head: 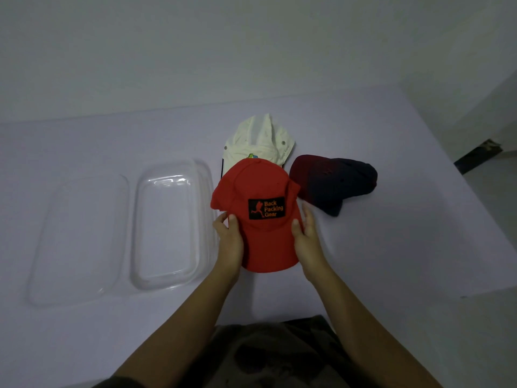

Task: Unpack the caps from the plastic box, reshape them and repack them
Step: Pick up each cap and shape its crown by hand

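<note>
A red cap [257, 189] with a black "Back Packing Gear" patch lies in the middle of the table, its brim toward me. My left hand [230, 242] grips the brim's left edge and my right hand [307, 239] grips its right edge. Behind it lies a cream cap [260, 140], partly covered by the red one. A dark navy and maroon cap [333, 182] rests to the right. The clear plastic box [167, 222] stands open and bare to the left, with its clear lid [81, 239] flat beside it.
The white table [391, 233] ends at a wall behind and drops off at the right edge, where dark floor [481, 155] shows. My dark clothing fills the bottom of the view.
</note>
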A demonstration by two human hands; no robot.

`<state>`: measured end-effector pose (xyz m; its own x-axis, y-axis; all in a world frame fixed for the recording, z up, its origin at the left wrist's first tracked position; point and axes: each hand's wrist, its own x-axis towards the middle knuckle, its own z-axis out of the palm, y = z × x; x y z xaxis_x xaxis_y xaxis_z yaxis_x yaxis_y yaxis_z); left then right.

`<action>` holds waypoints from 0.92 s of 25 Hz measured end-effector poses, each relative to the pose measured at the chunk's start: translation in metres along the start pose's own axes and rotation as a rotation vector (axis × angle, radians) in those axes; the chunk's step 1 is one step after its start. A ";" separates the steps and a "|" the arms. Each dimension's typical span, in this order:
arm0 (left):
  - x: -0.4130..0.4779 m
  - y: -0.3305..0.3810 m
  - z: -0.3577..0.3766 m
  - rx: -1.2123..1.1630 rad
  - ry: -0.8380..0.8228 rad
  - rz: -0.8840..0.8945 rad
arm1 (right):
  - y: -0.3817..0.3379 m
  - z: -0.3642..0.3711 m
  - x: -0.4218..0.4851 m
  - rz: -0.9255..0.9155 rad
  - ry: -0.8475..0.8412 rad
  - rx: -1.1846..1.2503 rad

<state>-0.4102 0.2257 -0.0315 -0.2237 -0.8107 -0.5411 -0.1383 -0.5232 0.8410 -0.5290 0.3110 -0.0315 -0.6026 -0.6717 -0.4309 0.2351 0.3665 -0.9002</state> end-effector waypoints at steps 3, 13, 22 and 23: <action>0.001 -0.012 -0.004 0.160 -0.083 0.101 | 0.011 -0.005 -0.010 -0.010 -0.108 -0.091; -0.010 -0.019 -0.016 0.175 -0.396 0.206 | 0.011 -0.015 -0.021 -0.228 -0.422 -0.733; -0.008 -0.010 -0.009 0.268 -0.197 0.140 | 0.029 -0.006 -0.019 -0.260 -0.375 -0.657; -0.008 -0.009 -0.008 0.289 -0.200 0.156 | 0.032 -0.006 -0.018 -0.265 -0.369 -0.631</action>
<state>-0.3999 0.2351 -0.0348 -0.4429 -0.7925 -0.4192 -0.3482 -0.2789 0.8950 -0.5151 0.3392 -0.0520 -0.2594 -0.9183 -0.2989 -0.4270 0.3867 -0.8174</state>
